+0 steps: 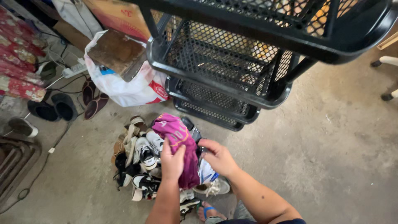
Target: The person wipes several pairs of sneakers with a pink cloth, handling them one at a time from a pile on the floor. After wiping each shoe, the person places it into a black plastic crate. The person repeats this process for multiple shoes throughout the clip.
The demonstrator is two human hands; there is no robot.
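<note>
Hands of one person over a pile of shoes (pixel 145 166) on the concrete floor (pixel 331 166), seen from the head camera. The left hand (pixel 172 161) was closed around a magenta cloth (pixel 182 145), its grip clenched on the fabric near the middle, so that the cloth hung above the pile rather than lying on it. The right hand (pixel 219 157) sat just beside the cloth with fingers loosely curled; its grip held nothing that could be seen. A black mesh rack (pixel 224 62) with several tiers stood behind the pile, its visible tiers bare. A white plastic bag (pixel 132 89) and loose slippers (pixel 58 108) lay to the left. By judgement, the step in hand was lifting the cloth clear of the shoes; any further move would call for a firm hold on the limp fabric.
</note>
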